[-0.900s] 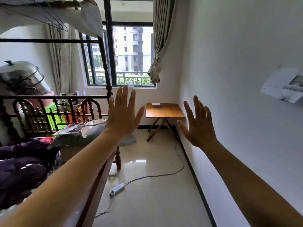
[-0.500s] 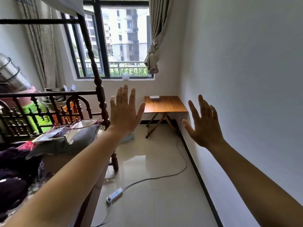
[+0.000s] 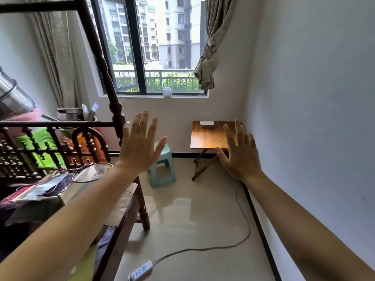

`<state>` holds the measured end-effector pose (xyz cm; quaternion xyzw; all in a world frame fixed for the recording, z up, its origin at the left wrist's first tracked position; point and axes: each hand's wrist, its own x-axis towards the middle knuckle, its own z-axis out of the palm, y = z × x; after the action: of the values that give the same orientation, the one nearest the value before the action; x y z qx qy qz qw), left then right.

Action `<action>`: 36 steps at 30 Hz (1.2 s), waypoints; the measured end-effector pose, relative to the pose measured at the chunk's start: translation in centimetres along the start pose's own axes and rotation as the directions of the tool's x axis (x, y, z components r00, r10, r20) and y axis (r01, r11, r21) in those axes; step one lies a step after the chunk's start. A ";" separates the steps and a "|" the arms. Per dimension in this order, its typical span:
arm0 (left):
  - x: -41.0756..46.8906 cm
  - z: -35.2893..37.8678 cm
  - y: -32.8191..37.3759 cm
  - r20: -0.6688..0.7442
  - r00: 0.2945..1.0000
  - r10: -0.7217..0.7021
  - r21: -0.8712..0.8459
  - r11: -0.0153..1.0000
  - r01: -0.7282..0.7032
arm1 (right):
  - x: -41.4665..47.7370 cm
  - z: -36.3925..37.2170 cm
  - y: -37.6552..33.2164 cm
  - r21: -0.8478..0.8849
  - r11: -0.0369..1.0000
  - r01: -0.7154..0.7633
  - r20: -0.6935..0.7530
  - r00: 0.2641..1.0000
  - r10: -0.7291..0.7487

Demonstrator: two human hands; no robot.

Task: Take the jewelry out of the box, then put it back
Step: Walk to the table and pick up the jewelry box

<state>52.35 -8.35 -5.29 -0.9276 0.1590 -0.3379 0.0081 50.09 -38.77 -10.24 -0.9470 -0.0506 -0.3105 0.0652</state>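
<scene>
A small white box [image 3: 207, 124] lies shut at the far edge of a wooden folding table [image 3: 205, 137] in the corner below the window. No jewelry shows. My left hand [image 3: 140, 146] is raised in front of me with fingers spread, empty, left of the table. My right hand [image 3: 238, 153] is also raised with fingers apart and empty. It overlaps the table's near right corner in the view and is well short of the box.
A dark wooden bed frame [image 3: 113, 110] with clutter and a racket fills the left. A pale green plastic stool [image 3: 162, 169] stands left of the table. A cable and power strip [image 3: 141, 271] lie on the glossy floor. A white wall [image 3: 314, 98] runs along the right.
The view has moved closer to the table and tilted down; the stool has come into sight. Both hands stay raised and spread, now nearer the table in the view.
</scene>
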 end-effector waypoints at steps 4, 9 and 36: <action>4.8 7.7 -2.9 0.014 0.999 -0.045 -0.018 0.999 0.045 | 6.9 7.8 0.5 -0.011 0.999 0.049 0.043 0.998 -0.049; 13.4 17.6 -7.4 0.046 0.997 -0.064 -0.051 0.996 0.066 | 17.0 17.0 1.4 -0.049 0.998 0.031 0.085 0.996 -0.026; 63.2 62.3 -16.8 0.172 0.985 0.016 -0.090 0.996 0.000 | 66.9 55.7 19.9 -0.013 0.987 -0.160 0.148 0.976 0.161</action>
<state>142.01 -17.13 -11.86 -0.9522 0.1765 -0.2487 -0.0186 138.88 -46.06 -16.73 -0.9685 0.0214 -0.2328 0.0857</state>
